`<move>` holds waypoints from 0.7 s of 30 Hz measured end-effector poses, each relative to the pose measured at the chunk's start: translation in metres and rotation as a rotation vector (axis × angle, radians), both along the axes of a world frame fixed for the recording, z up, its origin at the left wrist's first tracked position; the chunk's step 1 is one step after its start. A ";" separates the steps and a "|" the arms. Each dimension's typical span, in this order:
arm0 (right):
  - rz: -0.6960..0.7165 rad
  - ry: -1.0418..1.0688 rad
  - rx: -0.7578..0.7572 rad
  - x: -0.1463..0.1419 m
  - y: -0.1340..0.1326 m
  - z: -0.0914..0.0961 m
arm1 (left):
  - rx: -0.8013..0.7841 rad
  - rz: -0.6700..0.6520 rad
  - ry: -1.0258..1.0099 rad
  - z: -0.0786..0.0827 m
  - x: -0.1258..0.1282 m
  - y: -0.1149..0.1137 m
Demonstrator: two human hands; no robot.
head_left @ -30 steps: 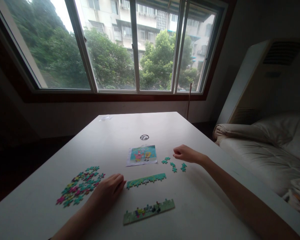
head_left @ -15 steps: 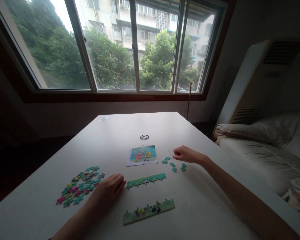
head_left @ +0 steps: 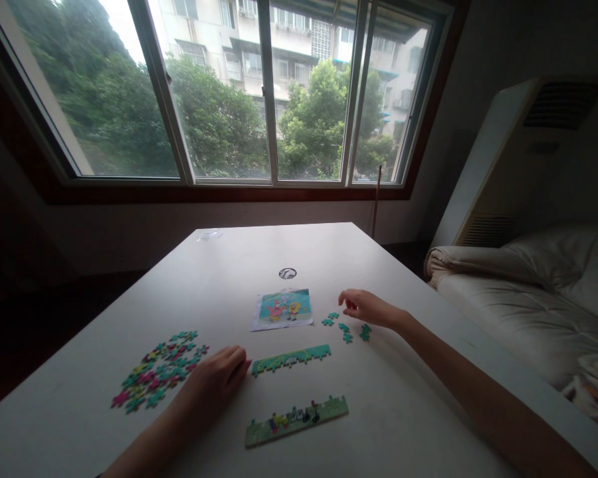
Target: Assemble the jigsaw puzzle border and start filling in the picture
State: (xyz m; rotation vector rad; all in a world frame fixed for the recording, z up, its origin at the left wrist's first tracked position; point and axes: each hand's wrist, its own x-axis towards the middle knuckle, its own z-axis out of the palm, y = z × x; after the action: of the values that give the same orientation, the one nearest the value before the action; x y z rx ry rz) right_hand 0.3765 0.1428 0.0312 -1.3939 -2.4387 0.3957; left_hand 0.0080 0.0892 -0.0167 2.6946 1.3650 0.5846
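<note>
My left hand rests on the white table with its fingers curled in. Its fingertips lie just beside the left end of an upper strip of joined jigsaw pieces; whatever they might hold is hidden. Over the table's right part, my right hand hovers with thumb and fingers parted and nothing visible between them. Just below and left of it lie several loose teal jigsaw pieces. A longer green strip of joined pieces with dark figures lies nearest me.
A heap of mixed jigsaw pieces spreads left of my left hand. Behind the upper strip lies a picture sheet with cartoon figures. Farther back are a round mark and a clear plastic scrap. A cushioned seat stands to the right.
My right hand has shifted slightly left, and its fingers have loosened from a closed curl to parted. My left hand and the jigsaw pieces have stayed in place.
</note>
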 end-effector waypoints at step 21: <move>-0.017 0.106 -0.035 -0.014 0.003 -0.020 | 0.034 -0.007 0.011 0.006 0.003 -0.001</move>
State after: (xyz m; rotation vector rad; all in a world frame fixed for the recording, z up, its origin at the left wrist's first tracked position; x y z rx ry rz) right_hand 0.3621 0.1462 0.0110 -1.3704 -2.3436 0.4975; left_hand 0.0111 0.0877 -0.0112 2.7318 1.3593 0.5989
